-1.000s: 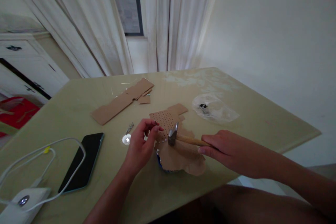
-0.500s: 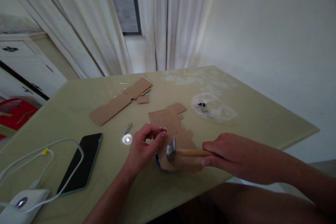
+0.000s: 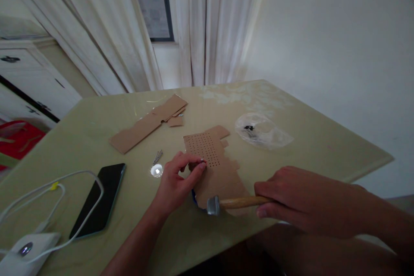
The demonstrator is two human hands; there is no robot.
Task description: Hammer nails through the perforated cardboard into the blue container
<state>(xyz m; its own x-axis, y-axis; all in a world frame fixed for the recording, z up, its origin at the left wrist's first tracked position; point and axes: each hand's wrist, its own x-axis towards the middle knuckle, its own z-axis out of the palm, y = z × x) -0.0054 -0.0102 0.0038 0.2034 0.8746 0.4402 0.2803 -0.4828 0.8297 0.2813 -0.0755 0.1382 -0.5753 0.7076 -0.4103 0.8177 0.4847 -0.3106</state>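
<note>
Perforated cardboard (image 3: 223, 181) lies near the table's (image 3: 323, 146) front edge; left hand (image 3: 174, 183) pinches a probable nail (image 3: 202, 161), right hand (image 3: 293, 200) grips a hammer (image 3: 241, 202); misaim could bruise fingertips (image 3: 200, 167).

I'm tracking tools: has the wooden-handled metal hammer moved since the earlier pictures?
Yes: the hammer moved toward the near edge of the glossy greenish table.

Phone (image 3: 92, 200) left, hammer (image 3: 237, 202) apparently over cardboard (image 3: 221, 181)

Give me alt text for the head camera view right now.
The right hand holds a hammer by its wooden handle while the left hand pinches something small over perforated cardboard. A phone, cardboard strip and clear plastic bag lie elsewhere on the table.
</note>
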